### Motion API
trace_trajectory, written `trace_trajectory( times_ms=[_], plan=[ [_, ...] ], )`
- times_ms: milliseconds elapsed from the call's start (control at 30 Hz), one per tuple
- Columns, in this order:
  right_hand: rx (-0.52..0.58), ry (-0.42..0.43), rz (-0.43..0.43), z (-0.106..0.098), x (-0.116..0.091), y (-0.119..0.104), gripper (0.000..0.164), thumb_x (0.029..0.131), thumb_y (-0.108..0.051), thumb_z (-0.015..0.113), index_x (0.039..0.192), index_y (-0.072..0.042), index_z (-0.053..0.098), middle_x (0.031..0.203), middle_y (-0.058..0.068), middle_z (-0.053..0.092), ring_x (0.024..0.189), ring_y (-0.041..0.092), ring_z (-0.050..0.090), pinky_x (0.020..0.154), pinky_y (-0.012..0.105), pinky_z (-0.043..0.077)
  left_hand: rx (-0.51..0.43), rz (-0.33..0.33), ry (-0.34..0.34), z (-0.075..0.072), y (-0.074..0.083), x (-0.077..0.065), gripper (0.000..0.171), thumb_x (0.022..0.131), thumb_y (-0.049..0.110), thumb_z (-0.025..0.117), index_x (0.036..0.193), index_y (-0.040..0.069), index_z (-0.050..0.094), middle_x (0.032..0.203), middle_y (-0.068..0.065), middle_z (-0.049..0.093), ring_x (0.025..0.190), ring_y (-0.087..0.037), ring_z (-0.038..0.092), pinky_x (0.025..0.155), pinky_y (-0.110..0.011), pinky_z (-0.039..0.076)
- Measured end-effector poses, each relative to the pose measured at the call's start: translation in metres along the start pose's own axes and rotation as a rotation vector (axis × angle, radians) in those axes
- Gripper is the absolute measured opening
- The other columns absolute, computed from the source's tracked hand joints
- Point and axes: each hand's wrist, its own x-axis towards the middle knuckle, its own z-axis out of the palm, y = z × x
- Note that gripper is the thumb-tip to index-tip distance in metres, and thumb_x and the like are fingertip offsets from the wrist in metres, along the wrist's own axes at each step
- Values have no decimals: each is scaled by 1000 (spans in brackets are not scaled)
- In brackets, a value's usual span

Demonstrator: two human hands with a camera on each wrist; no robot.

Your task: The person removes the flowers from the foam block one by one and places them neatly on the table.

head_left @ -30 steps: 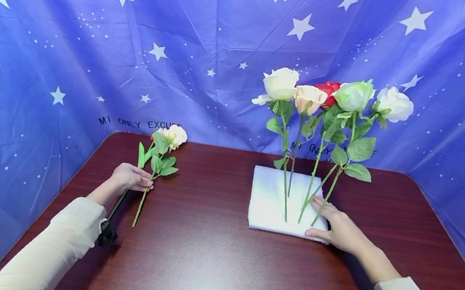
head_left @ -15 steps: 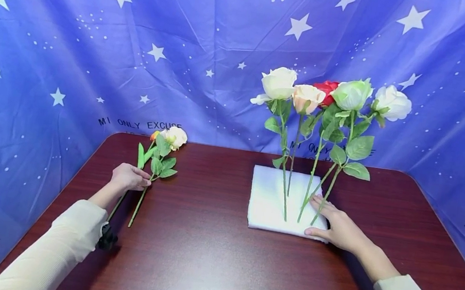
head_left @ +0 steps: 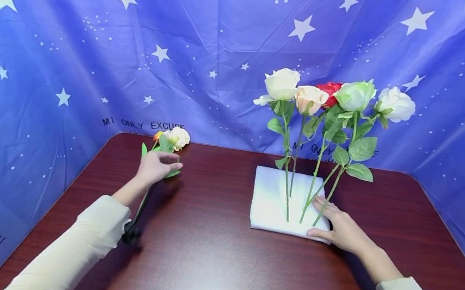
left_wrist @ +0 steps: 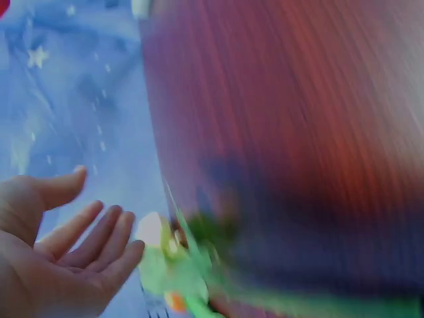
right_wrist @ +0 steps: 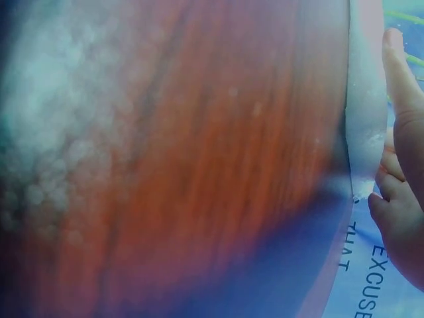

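My left hand (head_left: 158, 168) is over the flowers at the table's left, hiding much of their leaves and stems. In the left wrist view its fingers are loosely spread and hold nothing. The flowers are a cream-white rose (head_left: 179, 138) and an orange tulip (head_left: 157, 136), blurred in the left wrist view. My right hand (head_left: 342, 230) rests on the right edge of a white foam block (head_left: 271, 199), thumb near the front corner. Artificial roses stand upright in the block: white (head_left: 282, 84), peach (head_left: 310, 100), red (head_left: 329, 93), pale green (head_left: 355, 95), and another white one (head_left: 396, 105).
The dark red-brown wooden table (head_left: 208, 259) reaches back to a blue star-printed curtain (head_left: 230, 27), which also hangs along both sides. Bare tabletop lies between the flowers at left and the foam block.
My left hand has left the rose stem that it touched and moved up and right over the leaves. My right hand stays on the foam block.
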Motion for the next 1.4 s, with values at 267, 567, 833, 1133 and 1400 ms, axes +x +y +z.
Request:
trace_trajectory(
  times_ms=[267, 567, 833, 1133, 1400],
  plan=[
    [-2, -27, 3, 0, 2, -1, 81, 71, -43, 80, 131, 5, 55, 137, 25, 54, 126, 45, 50, 98, 52, 45, -390, 111, -139, 58, 44, -2, 43, 85, 16, 73, 124, 3, 62, 125, -18, 65, 114, -30, 65, 102, -36, 53],
    [-5, -18, -2, 0, -1, 1, 79, 71, -43, 80, 130, 3, 56, 136, 24, 55, 126, 44, 50, 100, 48, 45, -646, 127, -329, 111, 88, -11, 42, 88, 9, 69, 128, 0, 59, 129, -20, 62, 117, -30, 63, 102, -32, 53],
    [1, -3, -6, 1, -2, 2, 78, 70, -42, 81, 130, 3, 57, 136, 24, 56, 125, 44, 51, 106, 34, 44, -748, 180, -403, 141, 126, -18, 41, 88, 8, 68, 128, 1, 60, 126, -19, 64, 117, -26, 64, 104, -28, 52],
    [23, -3, -6, 0, 1, 2, 79, 70, -42, 81, 130, 3, 57, 136, 24, 56, 125, 44, 51, 112, 7, 28, -802, 179, -442, 164, 145, -20, 32, 87, 0, 66, 118, -8, 62, 119, -25, 65, 112, -32, 66, 93, -26, 58],
    [18, -1, -4, 0, 1, 2, 79, 69, -40, 82, 130, 4, 57, 135, 25, 56, 124, 45, 52, 110, 10, 33, -970, 209, -573, 177, 148, -22, 31, 94, -6, 52, 123, -17, 54, 123, -36, 57, 118, -40, 59, 98, -34, 55]
  ],
)
